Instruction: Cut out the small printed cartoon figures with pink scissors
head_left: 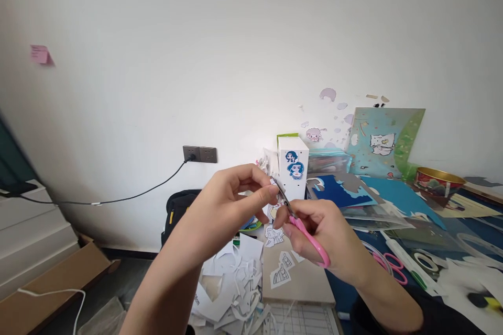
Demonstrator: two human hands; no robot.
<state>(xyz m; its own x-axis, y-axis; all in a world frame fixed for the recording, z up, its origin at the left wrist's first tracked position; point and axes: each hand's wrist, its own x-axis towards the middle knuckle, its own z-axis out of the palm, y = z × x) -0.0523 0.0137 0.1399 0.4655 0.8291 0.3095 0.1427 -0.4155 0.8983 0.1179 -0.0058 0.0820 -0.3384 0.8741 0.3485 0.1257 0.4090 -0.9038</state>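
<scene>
My left hand (238, 196) is closed in a pinch on a small white paper piece (273, 181), mostly hidden by the fingers. My right hand (330, 230) grips pink-handled scissors (312, 241), their blades pointing up and left to the paper at my left fingertips. Below my hands lies a beige board (302, 289) bearing several paper cutouts (280, 276) with black line drawings. A heap of white paper scraps (231, 288) spreads to the left of the board.
A white box (293, 180) with blue figure stickers stands behind my hands. To the right are blue sheets (401, 196), a red-and-gold bowl (439, 183), a second pink pair of scissors (395, 267) and a tape roll (426, 261). A black bag (178, 207) sits by the wall.
</scene>
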